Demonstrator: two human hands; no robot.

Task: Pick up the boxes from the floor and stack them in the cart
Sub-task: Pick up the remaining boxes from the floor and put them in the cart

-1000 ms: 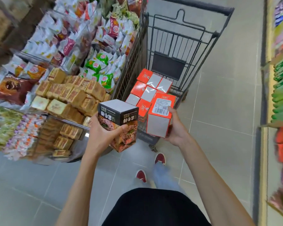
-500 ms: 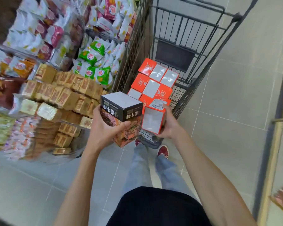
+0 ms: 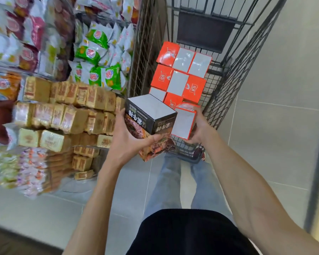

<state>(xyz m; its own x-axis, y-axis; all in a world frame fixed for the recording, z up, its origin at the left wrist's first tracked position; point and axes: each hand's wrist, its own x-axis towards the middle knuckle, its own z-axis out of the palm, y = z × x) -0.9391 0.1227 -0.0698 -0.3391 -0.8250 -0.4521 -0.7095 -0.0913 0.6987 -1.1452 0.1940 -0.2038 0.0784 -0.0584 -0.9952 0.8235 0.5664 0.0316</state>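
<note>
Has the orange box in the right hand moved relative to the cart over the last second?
Yes. The orange box in the right hand has tipped and shifted farther in from the near rim of the cart, toward the stacked boxes.

The black box point(image 3: 151, 115) covers the near corner of the stacked boxes point(image 3: 179, 81) in the cart point(image 3: 228, 85), whose far end runs off the top edge, the orange box point(image 3: 183, 124) hides most fingers of the right hand point(image 3: 203, 129), and the snack packets point(image 3: 26, 43) at left are blurred past reading
</note>
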